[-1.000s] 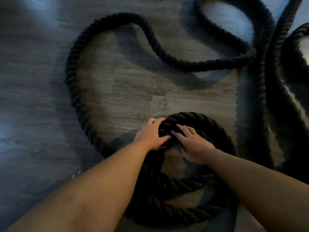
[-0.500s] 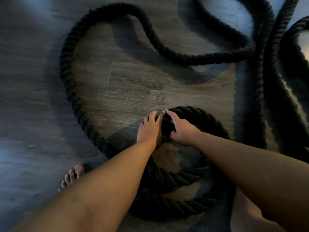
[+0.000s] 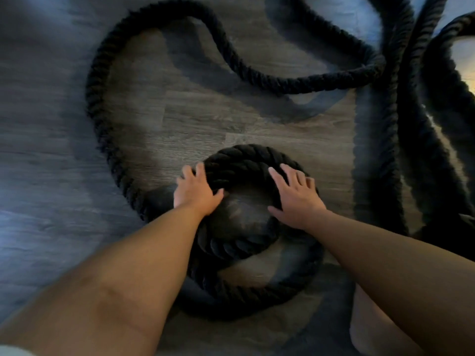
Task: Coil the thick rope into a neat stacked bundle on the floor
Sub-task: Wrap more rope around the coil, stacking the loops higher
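Both hands lie flat with fingers spread, the left hand (image 3: 196,192) and right hand (image 3: 295,195) pressing opposite sides of the coil (image 3: 246,160) on the near floor (image 3: 51,176), likely to settle its top turn squarely, clamping nothing.

Dim scene overall, cool bluish cast on floor (image 3: 46,155) at left edge + upper left. Brightest spots upper right of frame: pale blue patch, small warm glare at right edge. Light seems from upper right; soft broad shadows fall beside rope (image 3: 257,78) loops, centre of frame. Black rope loses strand detail at right, nearly solid dark. Motion blur thruout, esp. floor grain at left. Wide-angle bend at edges. Forearms at bottom soft, out of focus.
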